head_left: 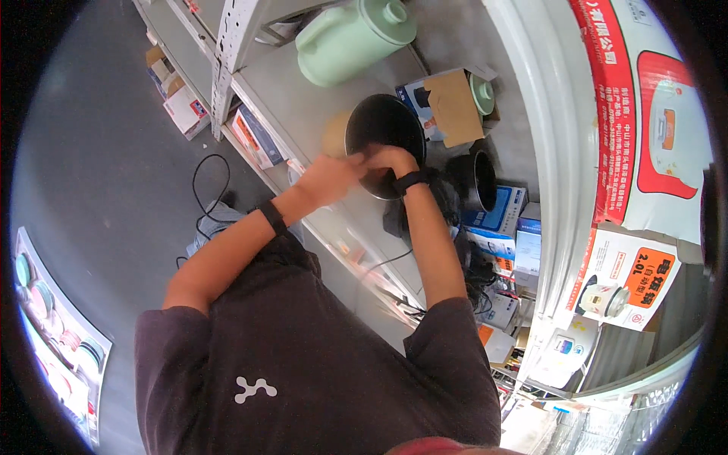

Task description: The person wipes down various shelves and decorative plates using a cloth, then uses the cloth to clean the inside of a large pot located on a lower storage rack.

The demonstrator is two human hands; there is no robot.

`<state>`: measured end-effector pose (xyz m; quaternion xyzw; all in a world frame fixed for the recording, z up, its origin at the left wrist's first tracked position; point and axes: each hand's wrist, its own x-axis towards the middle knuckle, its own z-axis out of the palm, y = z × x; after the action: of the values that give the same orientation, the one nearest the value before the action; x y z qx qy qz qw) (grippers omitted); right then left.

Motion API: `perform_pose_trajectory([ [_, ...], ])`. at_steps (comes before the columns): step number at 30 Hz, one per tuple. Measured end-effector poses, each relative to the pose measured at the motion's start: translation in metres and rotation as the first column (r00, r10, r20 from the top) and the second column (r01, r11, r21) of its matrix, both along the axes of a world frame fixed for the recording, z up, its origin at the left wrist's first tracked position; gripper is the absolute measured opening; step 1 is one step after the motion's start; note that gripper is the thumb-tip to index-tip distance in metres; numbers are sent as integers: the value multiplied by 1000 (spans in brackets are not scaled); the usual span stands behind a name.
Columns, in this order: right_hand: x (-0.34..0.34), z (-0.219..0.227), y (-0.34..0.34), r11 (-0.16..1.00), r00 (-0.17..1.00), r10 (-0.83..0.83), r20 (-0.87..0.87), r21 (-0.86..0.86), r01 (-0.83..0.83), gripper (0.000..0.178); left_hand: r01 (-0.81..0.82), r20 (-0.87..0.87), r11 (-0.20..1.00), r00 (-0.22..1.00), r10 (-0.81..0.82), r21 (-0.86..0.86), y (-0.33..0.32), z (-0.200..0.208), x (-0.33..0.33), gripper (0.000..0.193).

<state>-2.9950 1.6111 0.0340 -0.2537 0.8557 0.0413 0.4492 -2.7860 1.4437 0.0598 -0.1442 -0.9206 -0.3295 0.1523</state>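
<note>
A dark round pan or pot (383, 121) with a thin pale rim stands tilted on the grey shelf, its black inside facing me. My right hand (392, 161) is in front of its mouth, fingers bent and closed together. What they hold, if anything, is hidden. Close beside it, fingertips meeting those of the right, is my left hand (337, 180), smeared by motion so that its grip does not show. Part of a tan rounded object (334, 133) shows behind the pan's left edge. Black bands circle both wrists.
A pale green jug (356, 39) lies on the shelf (273, 80) beyond the pan. Right of the pan are an opened carton (453, 110), a black cylindrical pot (483, 180) and blue boxes (497, 212). A white metal post (227, 64) rises at the left; large printed cartons (644, 114) line the right.
</note>
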Motion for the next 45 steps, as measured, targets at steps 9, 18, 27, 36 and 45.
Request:
perform_pose_trajectory([
  [9,31,9,-9,995,968,89,-235,65,-75,36,29,11,1000,1000,-29,-7,0,1,-2,31],
  [18,29,21,-15,995,973,2,-231,98,21,36,55,14,998,998,-56,33,-4,0,-4,27],
  [27,41,22,-13,991,946,133,-295,9,-136,37,58,5,995,998,-59,79,0,-4,-2,28],
  [36,40,-10,7,997,946,6,-323,-65,-29,37,79,-81,996,994,-75,38,4,-2,-1,29],
  [45,62,19,-32,978,915,45,-401,-171,-123,40,78,36,994,997,-75,-75,-9,-14,-8,26],
])
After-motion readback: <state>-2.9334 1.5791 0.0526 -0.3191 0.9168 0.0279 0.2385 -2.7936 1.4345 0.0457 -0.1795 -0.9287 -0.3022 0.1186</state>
